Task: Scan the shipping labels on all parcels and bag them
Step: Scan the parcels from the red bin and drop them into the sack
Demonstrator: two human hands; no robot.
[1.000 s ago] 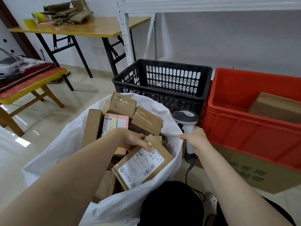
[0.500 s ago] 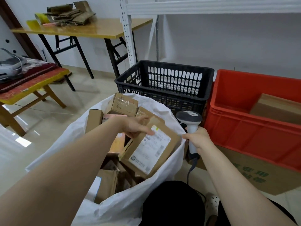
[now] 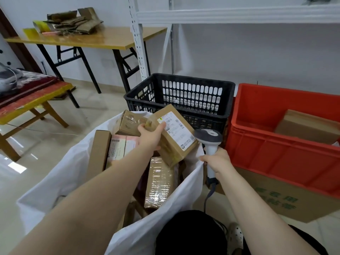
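Observation:
My left hand point(image 3: 150, 136) grips a brown cardboard parcel point(image 3: 172, 142) with a white shipping label point(image 3: 175, 128) facing up, held above the open white bag point(image 3: 60, 181). My right hand point(image 3: 215, 160) holds the handle of a grey-headed barcode scanner point(image 3: 208, 138) just right of the parcel and also pinches the bag's rim. Several more brown parcels lie inside the bag, among them a taped one point(image 3: 160, 183), a tall narrow box point(image 3: 98, 153) and a pink-labelled one point(image 3: 122, 147).
Behind the bag stands a black slotted crate point(image 3: 184, 94). A red crate point(image 3: 276, 144) holding a cardboard box point(image 3: 309, 126) rests on a large carton point(image 3: 287, 199) at right. At left are a folding table point(image 3: 88, 40) and a low bench point(image 3: 27, 102). White shelving point(image 3: 239, 14) rises behind.
My left hand has lifted the labelled parcel up out of the bag and toward the scanner head. My right hand has stayed on the scanner.

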